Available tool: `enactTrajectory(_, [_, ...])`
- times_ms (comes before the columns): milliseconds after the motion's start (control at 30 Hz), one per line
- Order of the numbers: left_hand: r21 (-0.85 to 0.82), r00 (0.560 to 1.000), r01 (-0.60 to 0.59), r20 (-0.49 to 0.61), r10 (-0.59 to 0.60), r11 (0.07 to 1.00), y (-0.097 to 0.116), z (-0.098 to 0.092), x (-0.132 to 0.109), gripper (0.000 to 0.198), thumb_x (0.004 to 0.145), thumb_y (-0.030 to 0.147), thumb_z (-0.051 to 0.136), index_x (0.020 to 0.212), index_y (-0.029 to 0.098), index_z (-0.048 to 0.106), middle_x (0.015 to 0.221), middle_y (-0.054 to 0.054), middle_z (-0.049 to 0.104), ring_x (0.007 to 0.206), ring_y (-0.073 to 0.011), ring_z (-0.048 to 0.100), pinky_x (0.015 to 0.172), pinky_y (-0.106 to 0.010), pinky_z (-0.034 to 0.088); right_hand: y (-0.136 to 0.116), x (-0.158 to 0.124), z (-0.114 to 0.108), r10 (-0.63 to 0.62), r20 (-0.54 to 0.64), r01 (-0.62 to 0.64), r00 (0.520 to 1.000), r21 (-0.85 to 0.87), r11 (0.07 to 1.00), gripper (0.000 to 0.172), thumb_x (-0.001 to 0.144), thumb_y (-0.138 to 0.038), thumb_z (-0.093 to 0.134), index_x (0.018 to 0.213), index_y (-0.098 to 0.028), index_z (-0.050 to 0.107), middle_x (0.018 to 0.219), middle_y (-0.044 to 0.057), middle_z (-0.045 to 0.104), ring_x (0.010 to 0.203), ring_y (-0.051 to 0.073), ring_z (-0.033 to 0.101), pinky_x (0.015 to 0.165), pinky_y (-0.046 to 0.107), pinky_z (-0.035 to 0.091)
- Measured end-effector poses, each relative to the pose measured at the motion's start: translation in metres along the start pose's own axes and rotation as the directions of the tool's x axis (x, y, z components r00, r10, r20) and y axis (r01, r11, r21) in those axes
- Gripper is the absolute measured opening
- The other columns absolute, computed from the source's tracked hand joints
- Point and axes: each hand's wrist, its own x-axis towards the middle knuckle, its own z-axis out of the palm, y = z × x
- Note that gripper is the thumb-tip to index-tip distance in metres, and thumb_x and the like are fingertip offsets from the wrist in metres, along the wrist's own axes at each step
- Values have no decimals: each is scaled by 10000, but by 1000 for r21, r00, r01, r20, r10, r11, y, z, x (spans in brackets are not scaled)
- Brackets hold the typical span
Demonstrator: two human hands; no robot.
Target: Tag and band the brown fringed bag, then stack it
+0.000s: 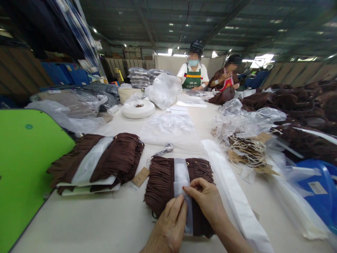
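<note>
A dark brown fringed fabric piece lies folded on the table in front of me, with a translucent strip running down its middle. My left hand has its fingers bent together at the strip's lower part. My right hand pinches at the strip's right edge with thumb and forefinger. A brown paper tag lies by the piece's left side. Farther left is a stack of similar fringed pieces, banded with a translucent strip and with white sheets under them.
A green panel borders the left. A white tape roll, clear plastic bags and a long white strip of sheeting lie on the table. At right are stringed tags, brown goods and a blue container. Two people work opposite.
</note>
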Motion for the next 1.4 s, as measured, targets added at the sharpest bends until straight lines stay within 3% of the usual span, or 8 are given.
enactTrajectory(200, [19, 1000, -22, -21, 22, 1000, -2, 6, -3, 442, 863, 28, 231, 1253, 28, 440, 1217, -191, 493, 1189, -258, 415, 883, -344, 505, -1, 5, -3, 15, 54, -16, 998, 32, 999, 250, 593, -412, 652, 602, -179, 564, 522, -26, 512, 506, 130, 450, 487, 239, 327])
enactTrajectory(400, [51, 999, -49, -2, 49, 998, -4, 6, -3, 456, 841, 8, 235, 1247, 18, 442, 1224, -187, 497, 1196, -259, 416, 891, -336, 500, 1, -4, -3, -93, 5, 93, 996, 55, 994, 329, 605, -348, 643, 900, -206, 616, 763, -15, 589, 498, 106, 446, 486, 230, 366])
enactTrajectory(533, [56, 999, -52, -1, 52, 997, -4, 6, -3, 478, 830, -2, 238, 1278, 17, 403, 1206, -201, 504, 1189, -251, 426, 887, -333, 495, 1, -2, -2, -120, 28, 120, 992, 9, 993, 169, 626, -362, 625, 712, -216, 628, 692, -17, 599, 513, 119, 460, 448, 218, 324])
enactTrajectory(633, [58, 998, -59, -17, 60, 997, -3, 6, -2, 446, 845, 10, 229, 1232, 16, 450, 1191, -193, 511, 1176, -249, 429, 883, -327, 490, 0, 1, -2, -81, 9, 81, 997, 24, 996, 185, 611, -384, 613, 568, -206, 584, 575, -22, 560, 525, 136, 471, 454, 227, 315])
enactTrajectory(1000, [225, 995, -77, -43, 88, 971, 3, -13, 25, 410, 900, 100, 222, 1047, 73, 604, 1162, -123, 560, 1072, -227, 485, 876, -341, 330, 4, 1, 1, -46, -36, 46, 998, 21, 999, 199, 622, -379, 621, 544, -197, 597, 536, -20, 564, 547, 154, 508, 503, 242, 357])
enactTrajectory(1233, [209, 995, -82, 76, 68, 974, -4, -14, 23, 422, 862, 62, 245, 1180, 52, 522, 1248, -147, 518, 1233, -237, 385, 983, -355, 277, 7, 5, 3, -102, -61, 101, 993, -16, 995, 176, 666, -337, 615, 551, -207, 583, 550, -22, 568, 540, 147, 506, 490, 231, 364])
enactTrajectory(1333, [223, 981, -115, 181, 75, 968, -7, -22, 27, 410, 857, 43, 271, 1188, 57, 513, 1266, -139, 514, 1225, -223, 399, 977, -332, 292, 1, 1, 6, -121, -84, 118, 989, -43, 992, 148, 678, -292, 610, 569, -204, 563, 563, -23, 560, 543, 141, 493, 507, 232, 367])
enactTrajectory(1400, [215, 978, -134, 185, 94, 967, -9, -27, 29, 404, 864, 57, 280, 1193, 72, 515, 1249, -130, 535, 1191, -212, 439, 953, -323, 312, -4, -7, 1, -130, -110, 124, 985, -62, 990, 79, 685, -257, 603, 638, -200, 574, 600, -22, 567, 540, 133, 489, 516, 231, 383])
